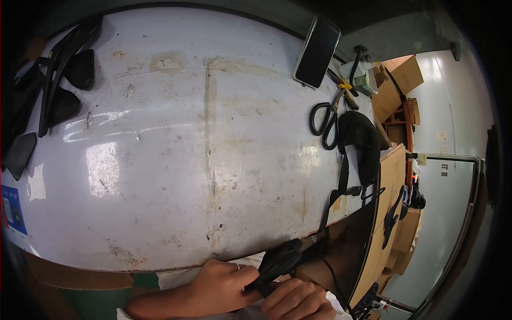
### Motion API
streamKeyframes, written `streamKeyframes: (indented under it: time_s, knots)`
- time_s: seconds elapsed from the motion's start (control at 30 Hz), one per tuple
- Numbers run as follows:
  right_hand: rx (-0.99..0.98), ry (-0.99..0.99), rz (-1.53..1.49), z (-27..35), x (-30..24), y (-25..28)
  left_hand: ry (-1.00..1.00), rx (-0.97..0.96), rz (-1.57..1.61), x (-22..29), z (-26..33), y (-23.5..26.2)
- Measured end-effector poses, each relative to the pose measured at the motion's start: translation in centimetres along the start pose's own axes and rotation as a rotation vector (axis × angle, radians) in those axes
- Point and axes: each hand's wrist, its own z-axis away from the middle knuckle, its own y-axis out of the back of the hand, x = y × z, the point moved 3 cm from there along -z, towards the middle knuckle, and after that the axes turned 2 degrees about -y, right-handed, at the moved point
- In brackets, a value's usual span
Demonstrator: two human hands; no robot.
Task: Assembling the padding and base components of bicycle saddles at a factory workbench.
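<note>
Watching through the head camera, I find the black piece [281,260] just off the near edge of the counter [160,160], right of that edge's middle, held up in both hands rather than resting on the surface. The left fingers [246,276] are pinching it, thumb uppermost, near its lower end. The right fingers [292,295] are curled together beside that same end; their tips are hidden, so I cannot tell whether they pinch it or only brace it.

I judge the piece light and flexible, with a padded or moulded body that gives under pressure and springs back. Its dull surface should grip fairly well, and I would not expect it to break, though a hard squeeze might crease it. I would take hold by the narrow lower end, where the left fingers already are, and leave the broad upper part free; a second hold close by would stop it twisting.

Along the counter's right edge lies a black padded piece with a strap [368,149], perhaps of the same soft make. Just above it are black-handled scissors [334,109], and a phone [317,53] lies near the far right corner. More black pieces [80,69] are gathered by the far left corner, well apart from my hands.
</note>
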Motion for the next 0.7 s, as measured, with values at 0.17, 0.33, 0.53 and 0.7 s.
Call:
streamKeyframes:
  time_s: [0.17,0.33,0.53,0.7]
  knots:
    - [-0.696,-0.265,0.086,-5.5,1.1,-1.1,0.025,-0.051,0.013,0.2,0.0,0.4]
    - [-0.288,-0.106,-0.190,-2.3,0.5,1.1,0.017,0.041,0.053,0.6,-1.1,0.3]
    - [-0.003,-0.240,-0.005,-2.1,-3.0,1.5,0.037,0.049,0.149,1.8,-1.1,1.1]
    - [-0.351,-0.613,0.281,-4.4,-1.3,7.0,-0.203,0.132,0.089,4.8,-2.5,5.2]
